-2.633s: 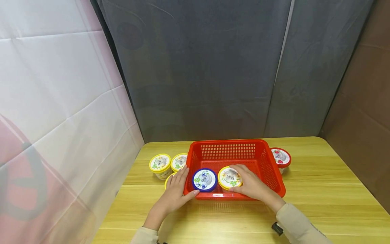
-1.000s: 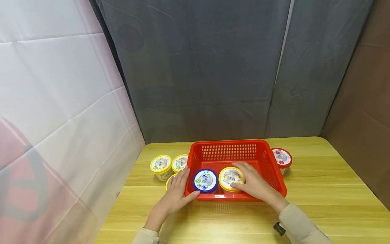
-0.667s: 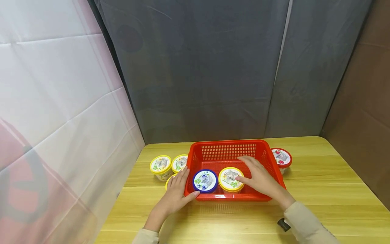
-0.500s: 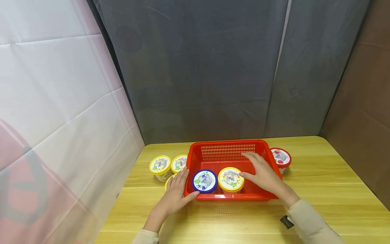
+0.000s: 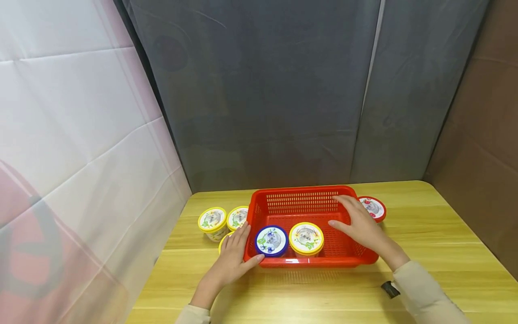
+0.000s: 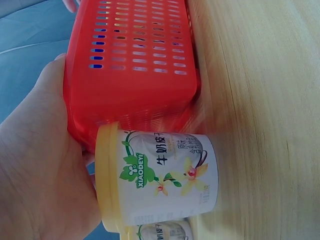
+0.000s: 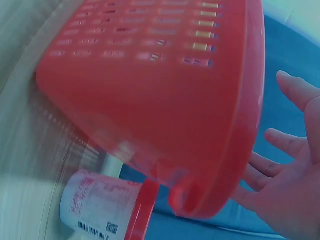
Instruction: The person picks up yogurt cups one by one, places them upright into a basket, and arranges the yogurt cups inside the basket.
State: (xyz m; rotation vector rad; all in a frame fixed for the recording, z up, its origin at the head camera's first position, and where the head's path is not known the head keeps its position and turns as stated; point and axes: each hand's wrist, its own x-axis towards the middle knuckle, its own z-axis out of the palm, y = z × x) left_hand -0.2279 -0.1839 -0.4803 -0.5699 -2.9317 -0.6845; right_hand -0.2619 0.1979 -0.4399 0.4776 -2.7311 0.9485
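Okay, so in the head view the red basket [image 5: 323, 261] sat on the bench [image 5: 441, 234], with a blue-lidded tub [image 5: 271, 241] and a yellow-lidded tub [image 5: 306, 238] standing side by side near its front wall. The left hand [image 5: 231, 258] rested on the front left corner, fingers stretched out along the rim and thumb out on the front edge. The right hand [image 5: 362, 227] hung over the other end, fingers loose and apart, holding nothing. My worry was that nothing pinned those two tubs, so one hard tug on the basket could've sent them sliding into the bare end, or tipped one. From the left wrist, a spare tub [image 6: 167, 175] with a yellow lid stood right by the basket wall, just beside the left hand, with another tub [image 6: 162, 231] behind it; couldn't tell if it touched the plastic. Any drag that way would probably have bowled it into its neighbour. From the right wrist, the fingers were clearly spread with nothing between them, and a red-lidded tub [image 7: 107, 205] stood just beside the basket's corner. A careless shove to the right, or a hand dropped outside the rim, could've knocked it over.
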